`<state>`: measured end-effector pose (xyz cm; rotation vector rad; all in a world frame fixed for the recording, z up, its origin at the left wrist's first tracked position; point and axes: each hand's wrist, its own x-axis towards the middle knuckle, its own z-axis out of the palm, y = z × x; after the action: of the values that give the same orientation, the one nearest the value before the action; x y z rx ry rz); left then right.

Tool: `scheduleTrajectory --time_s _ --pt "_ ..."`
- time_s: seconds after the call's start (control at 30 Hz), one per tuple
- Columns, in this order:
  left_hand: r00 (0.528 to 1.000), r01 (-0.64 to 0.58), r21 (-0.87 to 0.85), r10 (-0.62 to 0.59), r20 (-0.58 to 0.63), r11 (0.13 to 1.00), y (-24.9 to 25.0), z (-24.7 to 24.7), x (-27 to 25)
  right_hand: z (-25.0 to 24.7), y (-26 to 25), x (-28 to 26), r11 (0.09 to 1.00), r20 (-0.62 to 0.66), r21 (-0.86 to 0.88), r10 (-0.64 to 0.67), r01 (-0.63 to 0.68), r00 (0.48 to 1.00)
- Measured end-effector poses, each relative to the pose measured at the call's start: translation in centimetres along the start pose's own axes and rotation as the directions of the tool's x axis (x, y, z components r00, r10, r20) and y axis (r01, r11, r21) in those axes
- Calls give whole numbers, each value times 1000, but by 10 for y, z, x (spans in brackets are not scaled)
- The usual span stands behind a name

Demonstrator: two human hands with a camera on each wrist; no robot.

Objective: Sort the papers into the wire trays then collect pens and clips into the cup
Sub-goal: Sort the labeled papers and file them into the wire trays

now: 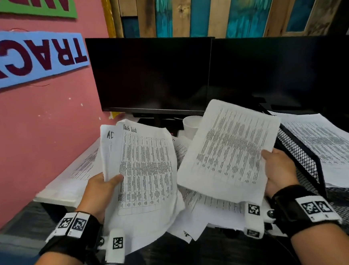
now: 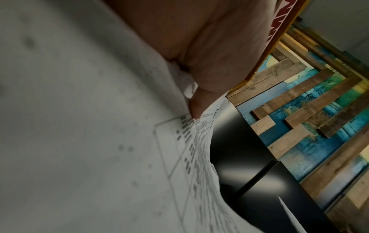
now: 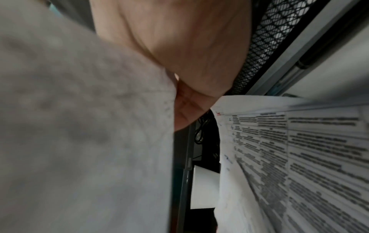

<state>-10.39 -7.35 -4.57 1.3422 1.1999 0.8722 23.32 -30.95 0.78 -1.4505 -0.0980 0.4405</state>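
Note:
My left hand pinches a few sheets by their left edge; the front one is a gridded "Task List" page, seen close up in the left wrist view as a white task-list sheet under my thumb. My right hand grips a densely printed sheet by its right edge, tilted up over the desk; that sheet fills the right wrist view. A black wire tray at the right holds printed papers. A white cup stands behind the sheets.
More loose papers lie on the desk under my hands, others at the left on a white surface. Two dark monitors stand behind. A pink wall closes the left side.

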Motion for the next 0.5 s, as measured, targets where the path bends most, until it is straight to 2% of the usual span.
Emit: scheduleTrajectory --time_s 0.13,0.33,0.5 --pt "999 -4 -21 5 40 1000 8 9 -8 13 -7 -8 1000 48 3 -10 10 999" --pt "988 -22 -32 27 155 999 26 20 -27 51 17 -28 998 157 -58 -3 13 988" --pt "964 58 -161 -14 264 985 37 25 -40 86 51 -43 992 283 -96 100 -76 954"
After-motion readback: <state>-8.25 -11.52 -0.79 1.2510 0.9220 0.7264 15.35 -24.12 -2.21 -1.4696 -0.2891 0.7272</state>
